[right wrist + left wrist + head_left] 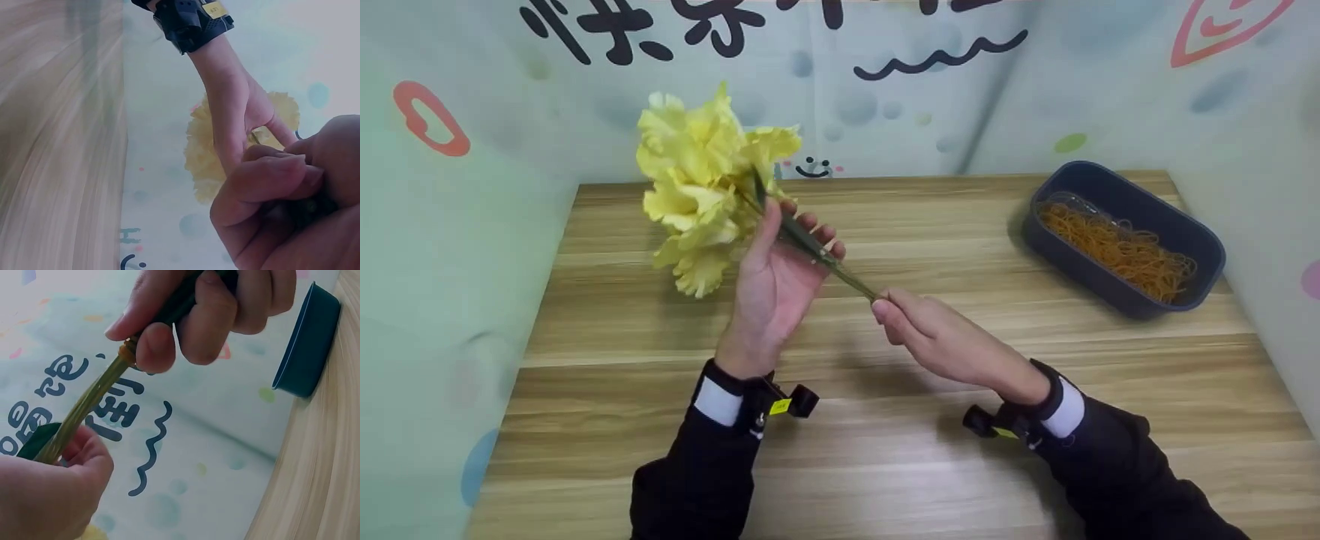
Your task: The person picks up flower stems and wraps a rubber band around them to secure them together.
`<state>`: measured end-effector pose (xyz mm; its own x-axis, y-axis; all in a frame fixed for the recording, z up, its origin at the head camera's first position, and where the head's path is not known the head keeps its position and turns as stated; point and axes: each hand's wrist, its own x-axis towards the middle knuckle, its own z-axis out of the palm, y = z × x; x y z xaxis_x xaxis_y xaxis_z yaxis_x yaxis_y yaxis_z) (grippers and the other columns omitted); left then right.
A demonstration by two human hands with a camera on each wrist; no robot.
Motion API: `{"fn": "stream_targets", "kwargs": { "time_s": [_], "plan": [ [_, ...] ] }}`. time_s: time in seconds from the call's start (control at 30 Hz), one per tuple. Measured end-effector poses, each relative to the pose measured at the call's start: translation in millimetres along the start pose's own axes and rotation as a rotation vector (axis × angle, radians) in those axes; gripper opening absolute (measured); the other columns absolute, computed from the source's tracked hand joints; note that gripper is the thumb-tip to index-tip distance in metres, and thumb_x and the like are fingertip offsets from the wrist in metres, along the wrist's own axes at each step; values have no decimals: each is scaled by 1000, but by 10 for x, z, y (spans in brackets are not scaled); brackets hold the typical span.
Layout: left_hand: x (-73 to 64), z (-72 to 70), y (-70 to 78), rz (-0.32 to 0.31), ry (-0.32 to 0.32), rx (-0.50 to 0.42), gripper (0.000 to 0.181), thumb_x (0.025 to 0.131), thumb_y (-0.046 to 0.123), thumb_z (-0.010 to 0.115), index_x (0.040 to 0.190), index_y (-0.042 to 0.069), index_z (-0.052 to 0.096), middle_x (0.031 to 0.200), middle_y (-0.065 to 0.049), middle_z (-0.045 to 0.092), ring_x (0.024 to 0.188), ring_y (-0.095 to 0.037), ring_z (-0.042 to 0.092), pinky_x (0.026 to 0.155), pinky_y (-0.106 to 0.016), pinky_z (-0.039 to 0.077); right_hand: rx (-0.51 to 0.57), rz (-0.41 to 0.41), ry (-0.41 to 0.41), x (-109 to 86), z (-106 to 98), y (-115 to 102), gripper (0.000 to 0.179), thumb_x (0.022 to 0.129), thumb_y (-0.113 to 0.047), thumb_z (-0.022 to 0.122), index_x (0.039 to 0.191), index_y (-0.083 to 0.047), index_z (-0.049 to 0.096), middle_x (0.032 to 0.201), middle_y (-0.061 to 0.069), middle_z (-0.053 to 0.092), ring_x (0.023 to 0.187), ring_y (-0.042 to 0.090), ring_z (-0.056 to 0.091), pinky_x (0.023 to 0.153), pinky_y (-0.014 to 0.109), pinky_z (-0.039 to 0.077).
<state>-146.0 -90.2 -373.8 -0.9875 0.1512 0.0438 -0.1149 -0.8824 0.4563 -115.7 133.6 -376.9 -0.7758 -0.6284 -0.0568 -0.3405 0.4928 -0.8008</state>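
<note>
A bunch of ruffled yellow flowers (694, 199) is held slantwise above the table, blooms to the upper left. My left hand (776, 289) holds the stems (851, 281) just below the blooms, palm up, with the thumb on one side and the fingers behind. Lower down, my right hand (952, 341) grips the stem ends between thumb and curled fingers. In the left wrist view an orange rubber band (127, 353) circles the stems right at the right hand's thumb and index fingertips. A dark green leaf (40, 440) lies along the stems by the left hand.
On the right of the wooden table (840, 465) stands a dark blue container (1091, 281) with a heap of orange rubber bands (1117, 251) in it. A printed pale backdrop (870, 112) rises behind the table and along its sides.
</note>
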Motion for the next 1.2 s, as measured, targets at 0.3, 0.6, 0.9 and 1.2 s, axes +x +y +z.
{"fn": "stream_targets", "kwargs": {
  "time_s": [0.3, 0.6, 0.9, 1.2],
  "plan": [
    [-40, 48, 27, 14, -158, 290, 47, 101, 16, 71, 143, 8, 51, 129, -9, 66, 113, -24, 71, 101, -37, 61, 251, 19, 51, -43, -25, 18, 35, 117, -31, 35, 103, -4, 50, 74, -3, 38, 58, 9, 35, 53, 20, 29],
    [-76, 112, 47, -22, -148, 607, 55, 111, 4, 42, 165, 6, 32, 154, -22, 54, 116, -23, 68, 103, -38, 61, 422, 78, -10, -87, -27, 94, 45, 117, -42, 33, 101, -3, 46, 71, 1, 39, 47, 10, 37, 42, 22, 34],
    [-46, 102, -22, -27, -77, 814, 47, 113, 6, 45, 158, -5, 38, 127, -18, 62, 99, -19, 71, 98, -44, 64, 221, -10, -99, -93, -17, 156, 41, 119, -30, 29, 95, -6, 51, 69, -2, 48, 53, 10, 47, 50, 25, 44],
    [-47, 66, -70, 18, -40, 1021, 59, 109, 3, 55, 160, -10, 29, 124, -28, 67, 91, -27, 73, 87, -33, 66, -63, 21, -87, -72, -11, 201, 32, 116, -30, 41, 100, -10, 60, 80, -5, 49, 74, 13, 50, 68, 28, 44]
  ]
}}
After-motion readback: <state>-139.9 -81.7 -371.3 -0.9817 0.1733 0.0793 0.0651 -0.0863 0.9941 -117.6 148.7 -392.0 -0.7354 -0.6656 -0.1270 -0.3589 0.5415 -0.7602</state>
